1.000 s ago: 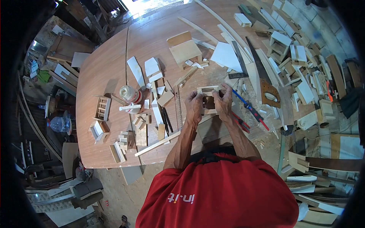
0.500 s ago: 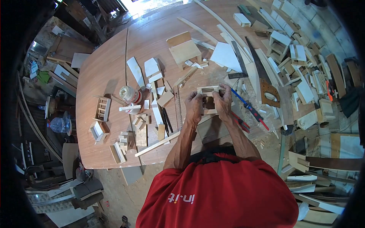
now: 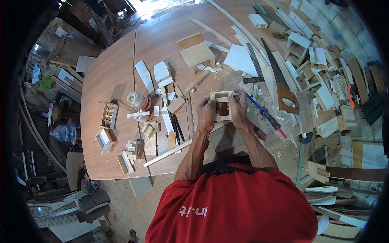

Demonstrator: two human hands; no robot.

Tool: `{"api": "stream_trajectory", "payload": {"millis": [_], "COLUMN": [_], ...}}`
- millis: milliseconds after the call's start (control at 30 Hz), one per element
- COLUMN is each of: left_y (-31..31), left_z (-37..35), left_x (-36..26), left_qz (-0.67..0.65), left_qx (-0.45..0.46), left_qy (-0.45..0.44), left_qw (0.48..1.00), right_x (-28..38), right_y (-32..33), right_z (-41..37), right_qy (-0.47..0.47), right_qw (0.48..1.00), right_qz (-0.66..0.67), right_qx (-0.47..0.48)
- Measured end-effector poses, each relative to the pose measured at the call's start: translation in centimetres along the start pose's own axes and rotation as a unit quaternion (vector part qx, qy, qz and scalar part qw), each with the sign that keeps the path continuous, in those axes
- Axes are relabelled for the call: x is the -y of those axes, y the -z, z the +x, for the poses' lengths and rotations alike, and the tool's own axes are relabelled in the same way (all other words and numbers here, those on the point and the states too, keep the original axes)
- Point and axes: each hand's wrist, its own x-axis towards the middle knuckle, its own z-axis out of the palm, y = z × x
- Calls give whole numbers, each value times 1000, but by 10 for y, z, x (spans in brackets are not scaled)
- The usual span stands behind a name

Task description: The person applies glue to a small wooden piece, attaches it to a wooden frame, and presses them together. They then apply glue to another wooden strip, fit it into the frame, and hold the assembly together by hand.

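Observation:
A small light-wood frame (image 3: pixel 221 118) is held over the table between my two hands. My left hand (image 3: pixel 206 113) has its fingers closed on the frame's left side. On the right side, my right hand (image 3: pixel 238 106) grips it with thumb and fingers. Just right of that hand lie a blue-and-black tool (image 3: pixel 267 116) with a red end and a second red-and-black tool (image 3: pixel 256 130). A metal ruler (image 3: pixel 189 115) rests to the left of my left hand.
The brown table (image 3: pixel 109 73) bears a glue jar (image 3: pixel 137 100), small wooden pieces, and a wooden box (image 3: pixel 196 54). A handsaw (image 3: pixel 287 99) and a black square (image 3: pixel 253 79) lie right of centre. Offcuts (image 3: pixel 324 97) crowd the right side.
My hands and the frame have barely moved. My left thumb and fingers have shifted slightly on the frame's left side.

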Motion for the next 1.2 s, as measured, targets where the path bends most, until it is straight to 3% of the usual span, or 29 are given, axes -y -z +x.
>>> {"api": "stream_trajectory", "payload": {"millis": [67,133,767,833,1067,1133,1200], "left_y": [0,0,-4,-6,-2,-1,1], "left_z": [-1,-1,-6,-5,1,-5,-7], "left_x": [-1,0,-5,-9,1,-5,-6], "left_qz": [11,6,19,89,68,79,72], "left_qx": [6,7,-11,-17,-7,6,13], "left_qy": [-2,-14,-33,-11,-14,-27,-33], "left_qw": [1000,1000,999,996,998,996,997], "right_x": [-4,-15,-17,-15,-6,-8,-6], "right_y": [1,2,4,1,7,17,24], "right_z": [2,6,5,7,2,6,6], "right_qy": [-11,43,8,11,20,74,66], "right_qw": [1000,999,998,1000,1000,994,993], "right_qz": [6,-9,65,18,0,-12,-52], "right_qx": [1,11,5,-9,13,74,78]}}
